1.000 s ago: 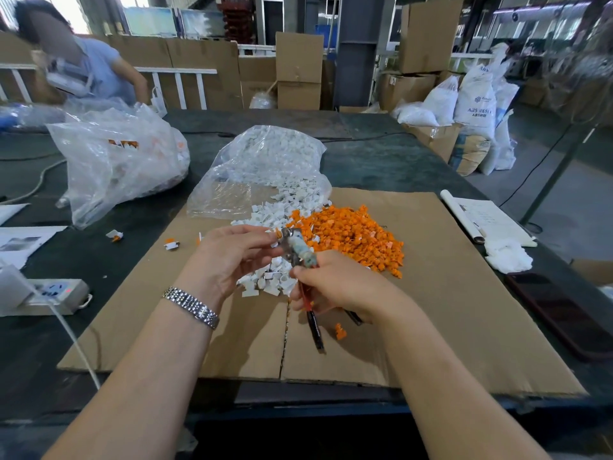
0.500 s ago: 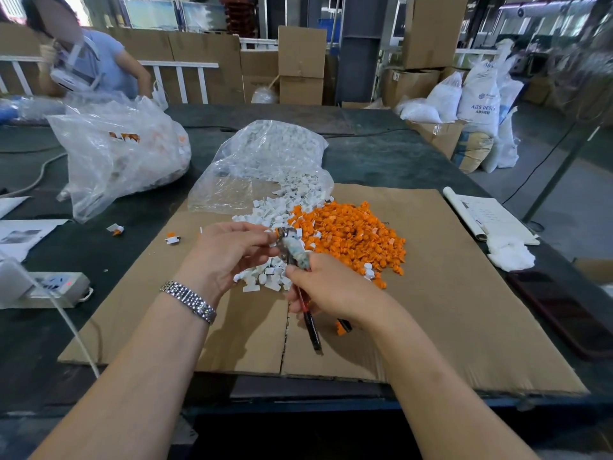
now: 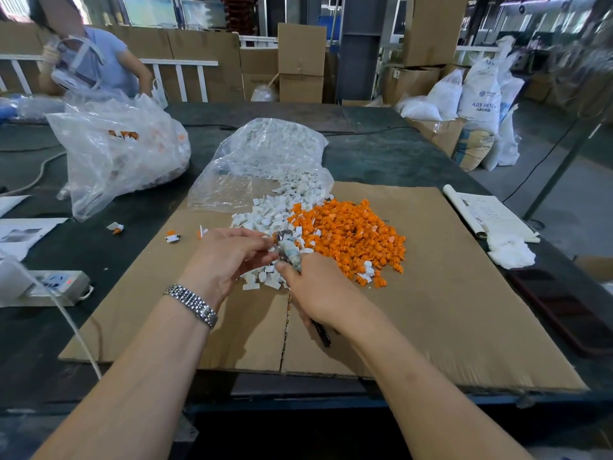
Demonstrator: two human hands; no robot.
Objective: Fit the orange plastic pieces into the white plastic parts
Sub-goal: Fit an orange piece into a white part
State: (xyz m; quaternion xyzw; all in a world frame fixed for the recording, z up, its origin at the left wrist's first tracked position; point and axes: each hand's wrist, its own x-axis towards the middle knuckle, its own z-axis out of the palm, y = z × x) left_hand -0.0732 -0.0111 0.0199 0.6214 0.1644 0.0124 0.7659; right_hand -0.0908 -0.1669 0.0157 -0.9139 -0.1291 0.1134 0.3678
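Orange plastic pieces [image 3: 356,235], small and knobbly, lie heaped on a flat sheet of brown cardboard [image 3: 447,293], right against a spill of blocky white plastic parts [image 3: 265,217] that trails out of a crinkled clear bag [image 3: 262,161]. Over the white pile, the right hand [image 3: 323,293] is clamped on a metal-nosed plier tool [image 3: 289,250] with dark handles, while the left hand [image 3: 229,257] pinches something tiny at its tip, too small to make out. The cardboard covers a dark, scuffed desk [image 3: 381,154].

Right hand [image 3: 323,295] grips pliers [image 3: 290,250]; left hand [image 3: 229,257] pinches at tip, over white parts [image 3: 265,219], orange pieces [image 3: 355,234].
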